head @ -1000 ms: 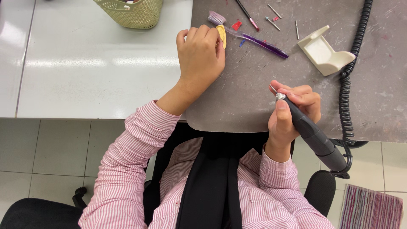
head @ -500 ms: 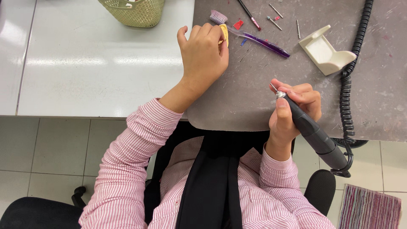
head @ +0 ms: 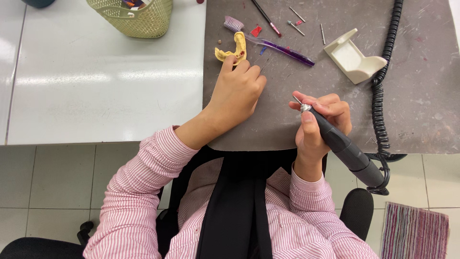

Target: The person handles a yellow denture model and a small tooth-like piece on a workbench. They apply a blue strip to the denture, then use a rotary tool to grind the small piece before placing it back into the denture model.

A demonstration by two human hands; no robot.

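Head view: two hands, one yellow dental cast [head: 233,49], one handpiece [head: 342,144].

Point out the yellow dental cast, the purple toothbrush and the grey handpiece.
yellow dental cast [head: 233,49]: head view, on its curved arch above the fingertips.
purple toothbrush [head: 285,49]: head view, middle of its handle.
grey handpiece [head: 341,143]: head view, on its barrel below the right hand.

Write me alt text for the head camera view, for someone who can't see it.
Seen from above, a seated person in a pink striped shirt touches a yellow dental cast with the left hand and grips a dark rotary handpiece in the right hand. On the grey mat lie a purple toothbrush, small burs and a cream holder.
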